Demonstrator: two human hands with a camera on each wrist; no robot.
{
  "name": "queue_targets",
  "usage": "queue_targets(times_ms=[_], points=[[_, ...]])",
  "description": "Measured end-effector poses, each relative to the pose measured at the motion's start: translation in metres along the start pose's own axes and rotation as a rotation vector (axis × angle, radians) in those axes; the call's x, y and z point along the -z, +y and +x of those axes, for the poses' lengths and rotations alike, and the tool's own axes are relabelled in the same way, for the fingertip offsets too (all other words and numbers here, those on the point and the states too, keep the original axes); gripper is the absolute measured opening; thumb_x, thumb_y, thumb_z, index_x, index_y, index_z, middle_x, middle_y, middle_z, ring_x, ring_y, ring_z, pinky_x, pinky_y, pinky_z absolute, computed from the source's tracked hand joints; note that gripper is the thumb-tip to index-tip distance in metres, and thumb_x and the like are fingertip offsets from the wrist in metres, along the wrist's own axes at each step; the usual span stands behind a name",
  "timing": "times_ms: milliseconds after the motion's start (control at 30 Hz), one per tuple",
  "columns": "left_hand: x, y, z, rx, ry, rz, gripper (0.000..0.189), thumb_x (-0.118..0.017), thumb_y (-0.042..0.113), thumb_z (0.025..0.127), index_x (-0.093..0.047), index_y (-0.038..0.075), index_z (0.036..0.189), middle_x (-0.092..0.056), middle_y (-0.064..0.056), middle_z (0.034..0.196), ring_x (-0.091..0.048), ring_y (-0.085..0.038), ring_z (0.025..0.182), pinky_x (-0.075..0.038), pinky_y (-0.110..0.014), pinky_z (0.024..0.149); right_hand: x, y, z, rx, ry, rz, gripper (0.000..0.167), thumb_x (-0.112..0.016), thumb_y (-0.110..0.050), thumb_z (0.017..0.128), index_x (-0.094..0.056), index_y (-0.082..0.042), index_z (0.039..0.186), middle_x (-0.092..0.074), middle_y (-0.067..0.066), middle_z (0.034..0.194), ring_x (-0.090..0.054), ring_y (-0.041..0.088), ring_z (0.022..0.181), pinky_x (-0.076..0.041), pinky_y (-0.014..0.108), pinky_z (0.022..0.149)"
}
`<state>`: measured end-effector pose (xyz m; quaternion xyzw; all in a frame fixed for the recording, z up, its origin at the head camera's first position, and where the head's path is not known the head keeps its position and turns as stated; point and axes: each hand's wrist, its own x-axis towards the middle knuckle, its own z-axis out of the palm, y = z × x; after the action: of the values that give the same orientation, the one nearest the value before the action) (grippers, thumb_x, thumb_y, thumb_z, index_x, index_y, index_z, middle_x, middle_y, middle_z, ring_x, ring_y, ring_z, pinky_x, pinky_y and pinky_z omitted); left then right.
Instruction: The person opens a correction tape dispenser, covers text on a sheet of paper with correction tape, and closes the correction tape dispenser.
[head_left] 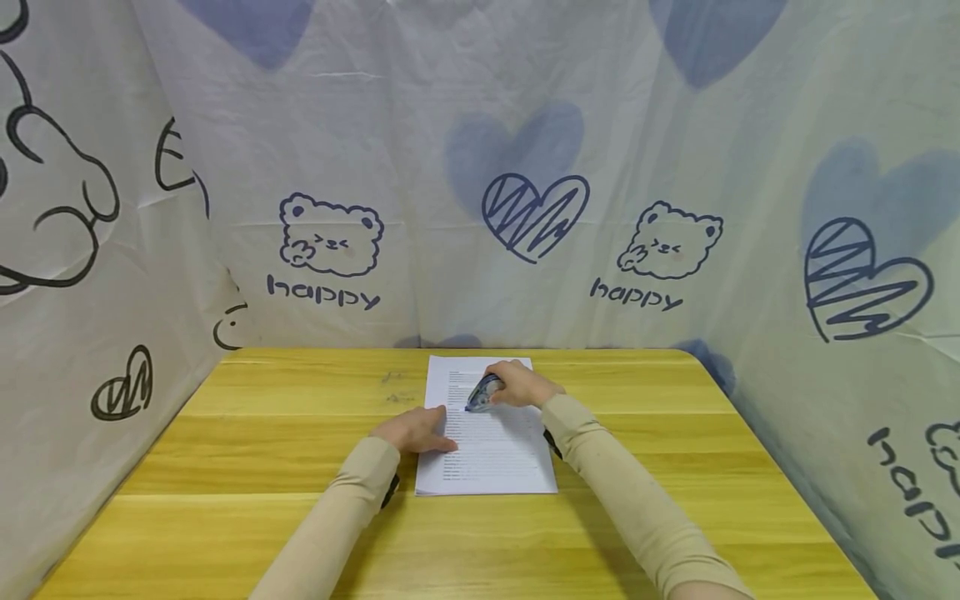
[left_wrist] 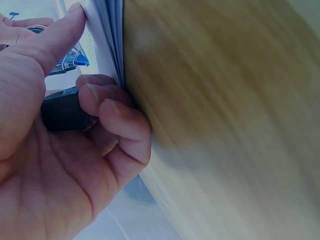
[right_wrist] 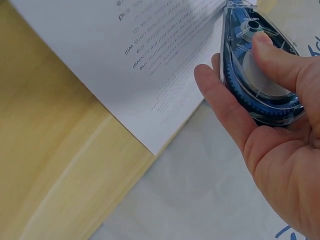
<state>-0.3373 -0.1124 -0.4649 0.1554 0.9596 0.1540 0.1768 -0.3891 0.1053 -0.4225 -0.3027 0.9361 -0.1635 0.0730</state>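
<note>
Printed paper sheets (head_left: 498,454) lie in a stack on the wooden table, long side pointing away from me. My right hand (head_left: 521,385) grips a blue, clear-cased correction tape (right_wrist: 257,70), thumb on one face and fingers behind it. Its tip meets the page near the left part of the text lines. At the sheets' left edge, my left hand (head_left: 412,431) rests with its thumb reaching onto the paper. The left wrist view shows its other fingers curled around a small black cap-like piece (left_wrist: 62,111); its exact kind is unclear.
The yellow wood-grain table (head_left: 262,433) extends on both sides of the paper. Faint grey marks (head_left: 397,387) show on it left of the sheets. A white curtain (head_left: 420,167) with hearts and bears hangs behind the back edge and along both sides.
</note>
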Motion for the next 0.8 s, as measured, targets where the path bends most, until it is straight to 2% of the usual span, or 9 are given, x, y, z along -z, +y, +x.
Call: queue_targets(times_ms=[267,800], points=[[0.0,-0.001,0.001,0.007,0.001,-0.007,0.081,-0.068,0.047,0.09,-0.037,0.0,0.148,-0.048,-0.024,0.145,-0.048,-0.037,0.134,-0.038,-0.048,0.113,0.0,0.001,0.0,-0.008,-0.016,-0.006,0.024,-0.069,-0.011,0.091,-0.065,-0.005,0.115,-0.067,0.009,0.109,-0.058,0.019,0.095,-0.05,0.036,0.087],[-0.001,-0.001,0.0,-0.006,0.013,-0.008,0.077,-0.069,0.044,0.09,-0.04,-0.001,0.146,-0.051,-0.025,0.142,-0.05,-0.037,0.131,-0.04,-0.048,0.112,-0.002,0.01,0.0,0.043,0.023,-0.032,0.023,-0.071,-0.009,0.089,-0.065,-0.003,0.111,-0.068,0.01,0.104,-0.059,0.019,0.092,-0.05,0.035,0.085]])
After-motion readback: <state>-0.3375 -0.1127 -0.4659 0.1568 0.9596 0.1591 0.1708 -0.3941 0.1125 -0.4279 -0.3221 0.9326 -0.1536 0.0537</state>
